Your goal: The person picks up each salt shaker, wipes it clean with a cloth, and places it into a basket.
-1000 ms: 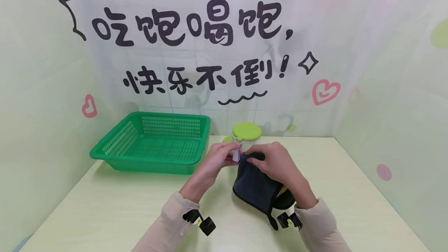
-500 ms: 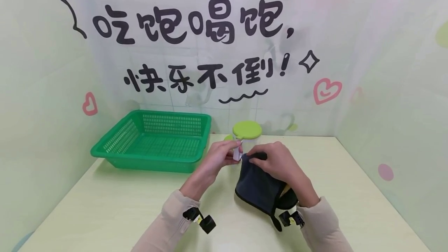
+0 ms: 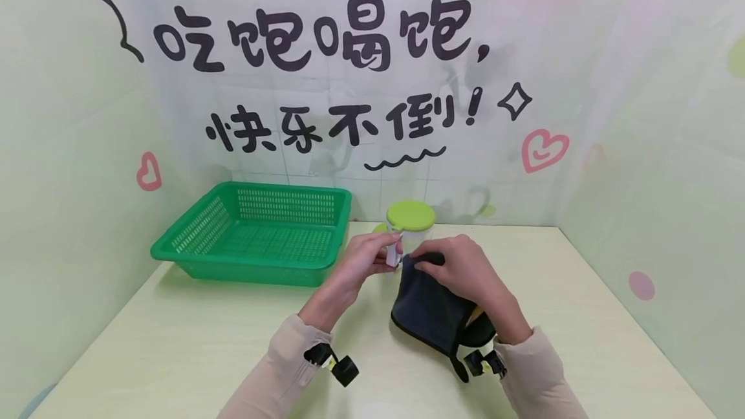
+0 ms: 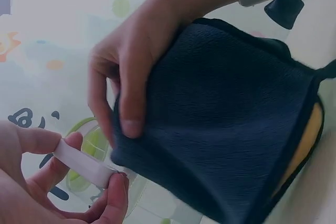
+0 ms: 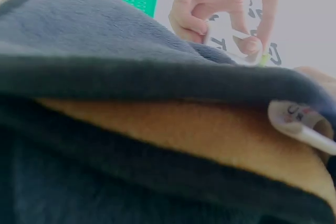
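Note:
In the head view my left hand (image 3: 368, 256) pinches a small white plastic piece (image 3: 393, 255), whose kind I cannot tell. The left wrist view shows that white piece (image 4: 84, 163) as a short bar between thumb and fingers. My right hand (image 3: 465, 270) pinches the top corner of a dark blue-grey cloth (image 3: 431, 312), close beside the white piece. Black trim edges the cloth, with a hanging loop at its lower corner and a tan inner side (image 5: 173, 129). Another curved white part (image 5: 291, 121) shows by the cloth's fold in the right wrist view.
Just behind the hands stands a clear container with a green lid (image 3: 410, 215); a second green lid (image 3: 380, 229) peeks out beside it. A green plastic basket (image 3: 250, 273) sits at the back left of the pale table (image 3: 192, 354), before a printed curtain.
The cloth and my right hand have shifted very slightly to the right. Both hands keep their hold, and the left has stayed nearly still.

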A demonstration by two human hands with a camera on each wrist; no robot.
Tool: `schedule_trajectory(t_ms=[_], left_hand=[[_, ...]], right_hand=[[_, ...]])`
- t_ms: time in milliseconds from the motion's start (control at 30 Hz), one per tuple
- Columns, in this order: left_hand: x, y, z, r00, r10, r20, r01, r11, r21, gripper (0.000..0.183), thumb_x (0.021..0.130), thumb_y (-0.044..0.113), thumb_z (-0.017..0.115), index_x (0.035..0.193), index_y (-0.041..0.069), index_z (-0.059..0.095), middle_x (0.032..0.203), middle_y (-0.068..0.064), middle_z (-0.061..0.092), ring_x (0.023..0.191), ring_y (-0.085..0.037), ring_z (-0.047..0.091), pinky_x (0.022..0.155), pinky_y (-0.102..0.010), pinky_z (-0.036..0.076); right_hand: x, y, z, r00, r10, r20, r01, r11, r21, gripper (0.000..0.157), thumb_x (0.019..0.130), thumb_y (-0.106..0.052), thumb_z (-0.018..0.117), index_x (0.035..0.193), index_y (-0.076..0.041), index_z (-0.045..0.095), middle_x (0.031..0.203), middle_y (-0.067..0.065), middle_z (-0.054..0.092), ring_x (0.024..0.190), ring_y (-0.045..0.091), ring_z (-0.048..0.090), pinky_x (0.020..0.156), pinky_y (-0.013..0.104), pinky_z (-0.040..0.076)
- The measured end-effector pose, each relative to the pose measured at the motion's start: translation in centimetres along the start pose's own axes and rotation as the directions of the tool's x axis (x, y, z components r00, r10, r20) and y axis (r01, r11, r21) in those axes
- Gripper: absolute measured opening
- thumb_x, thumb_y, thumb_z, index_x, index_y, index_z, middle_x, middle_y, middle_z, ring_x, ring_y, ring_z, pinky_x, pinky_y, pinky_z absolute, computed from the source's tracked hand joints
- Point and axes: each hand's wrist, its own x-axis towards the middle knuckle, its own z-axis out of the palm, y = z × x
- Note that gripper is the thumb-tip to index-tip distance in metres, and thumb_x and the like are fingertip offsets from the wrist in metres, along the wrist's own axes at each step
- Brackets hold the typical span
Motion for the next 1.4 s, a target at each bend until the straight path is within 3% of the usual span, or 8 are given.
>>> schedule_trajectory(t_ms=[167, 367, 433, 600, 667, 867, 1133, 1400], left_hand=[[0.1, 0.2, 0.0, 1.000, 0.005, 0.009, -0.005, 1.000, 0.010, 0.028, 0.101, 0.032, 0.060, 0.089, 0.008, 0.069, 0.083, 0.000, 0.064, 0.076, -0.014, 0.064, 0.077, -0.026, 0.058], [0.1, 0.5, 0.0, 1.000, 0.013, 0.010, -0.013, 1.000, 0.002, 0.029, 0.102, 0.031, 0.060, 0.089, 0.007, 0.069, 0.084, 0.000, 0.066, 0.075, -0.013, 0.064, 0.077, -0.027, 0.058], [0.0, 0.4, -0.1, 1.000, 0.006, 0.008, -0.006, 1.000, -0.007, 0.030, 0.102, 0.032, 0.060, 0.089, 0.006, 0.069, 0.083, 0.000, 0.066, 0.075, -0.013, 0.064, 0.077, -0.027, 0.058], [0.1, 0.4, -0.1, 1.000, -0.001, 0.017, 0.001, 1.000, -0.016, 0.029, 0.101, 0.032, 0.060, 0.090, 0.007, 0.069, 0.082, 0.000, 0.065, 0.075, -0.014, 0.064, 0.077, -0.027, 0.058], [0.1, 0.4, -0.1, 1.000, 0.000, 0.020, 0.000, 1.000, -0.011, 0.029, 0.101, 0.032, 0.061, 0.089, 0.007, 0.069, 0.082, 0.000, 0.065, 0.075, -0.013, 0.064, 0.077, -0.026, 0.058], [0.0, 0.4, -0.1, 1.000, -0.010, -0.005, 0.010, 1.000, -0.009, 0.030, 0.101, 0.031, 0.060, 0.092, 0.003, 0.069, 0.081, 0.001, 0.066, 0.075, -0.013, 0.065, 0.076, -0.026, 0.057], [0.1, 0.3, 0.0, 1.000, -0.003, -0.004, 0.002, 1.000, -0.005, 0.028, 0.101, 0.032, 0.061, 0.088, 0.008, 0.069, 0.081, 0.001, 0.065, 0.075, -0.014, 0.064, 0.076, -0.026, 0.058], [-0.1, 0.6, 0.1, 0.999, -0.021, -0.027, 0.020, 1.000, -0.013, 0.029, 0.101, 0.032, 0.061, 0.090, 0.006, 0.070, 0.083, 0.000, 0.066, 0.076, -0.014, 0.065, 0.076, -0.026, 0.058]], right_hand=[[0.0, 0.1, -0.5, 0.989, -0.023, -0.143, 0.026, 0.999, 0.023, 0.018, 0.085, -0.015, 0.085, 0.103, -0.019, 0.082, 0.096, -0.002, 0.081, 0.090, 0.016, 0.077, 0.080, 0.040, 0.060], [0.0, 0.2, -0.7, 0.998, 0.037, 0.048, -0.037, 0.999, 0.000, 0.014, 0.088, -0.019, 0.083, 0.102, -0.021, 0.082, 0.095, -0.005, 0.080, 0.087, 0.015, 0.075, 0.079, 0.038, 0.059], [0.0, 0.2, -0.7, 0.998, 0.030, 0.051, -0.029, 1.000, -0.009, 0.015, 0.088, -0.020, 0.082, 0.102, -0.022, 0.082, 0.096, -0.006, 0.080, 0.087, 0.014, 0.074, 0.079, 0.037, 0.058], [0.1, 0.1, -1.1, 0.988, -0.023, -0.155, 0.027, 0.999, 0.023, 0.019, 0.085, -0.016, 0.085, 0.103, -0.019, 0.082, 0.098, -0.001, 0.081, 0.090, 0.017, 0.076, 0.081, 0.040, 0.060], [0.1, 0.1, -1.2, 0.984, -0.022, -0.177, 0.029, 0.999, 0.036, 0.019, 0.085, -0.015, 0.085, 0.103, -0.018, 0.082, 0.099, -0.001, 0.081, 0.092, 0.018, 0.077, 0.082, 0.041, 0.060], [0.1, 0.2, -1.0, 1.000, 0.017, 0.026, -0.017, 1.000, -0.013, 0.016, 0.088, -0.020, 0.082, 0.105, -0.020, 0.081, 0.098, -0.004, 0.081, 0.089, 0.015, 0.076, 0.081, 0.039, 0.060], [0.1, 0.2, -1.5, 0.987, -0.037, -0.157, 0.044, 0.998, 0.037, 0.019, 0.085, -0.015, 0.085, 0.103, -0.019, 0.082, 0.098, -0.002, 0.081, 0.090, 0.017, 0.076, 0.081, 0.040, 0.060], [-0.1, 0.5, -1.1, 0.999, 0.029, 0.021, -0.029, 1.000, 0.008, 0.016, 0.089, -0.020, 0.082, 0.104, -0.021, 0.082, 0.097, -0.004, 0.081, 0.087, 0.014, 0.075, 0.081, 0.038, 0.059]])
